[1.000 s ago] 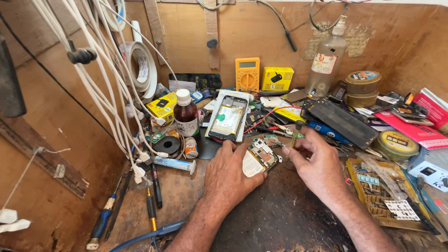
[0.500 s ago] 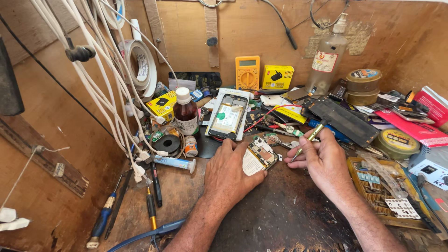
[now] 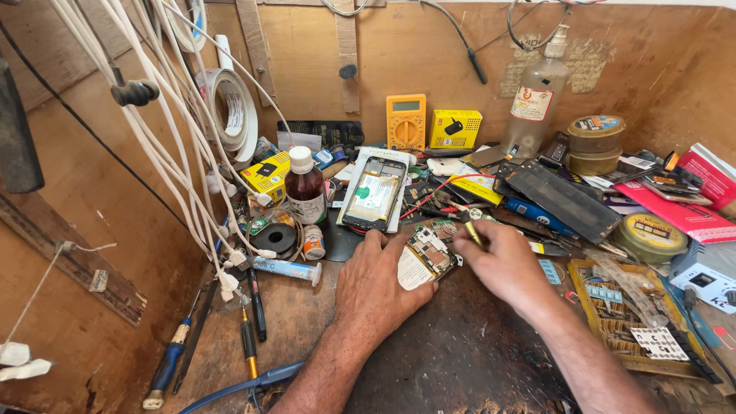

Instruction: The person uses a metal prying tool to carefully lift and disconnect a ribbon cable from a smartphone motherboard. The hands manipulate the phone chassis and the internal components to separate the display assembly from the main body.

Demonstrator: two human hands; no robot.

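Observation:
My left hand (image 3: 381,285) lies flat on the dark work mat and pins a small phone circuit board (image 3: 429,255) with its thumb and fingers. My right hand (image 3: 504,264) grips a thin yellow-tipped tool (image 3: 473,233) like a pen, its tip just above the board's upper right edge. Behind the board lies an opened phone (image 3: 375,192) with its back off, resting on a white sheet.
A brown bottle with a white cap (image 3: 305,188), a roll of black tape (image 3: 275,238) and a syringe tube (image 3: 285,268) sit to the left. Screwdrivers (image 3: 249,340) lie at front left. White cables (image 3: 180,138) hang on the left. A yellow multimeter (image 3: 405,121) stands at the back. A parts tray (image 3: 622,314) is at the right.
My right hand has moved left and lifted slightly, bringing the tool tip from the clutter at the right to the board's edge. My left hand has stayed on the board.

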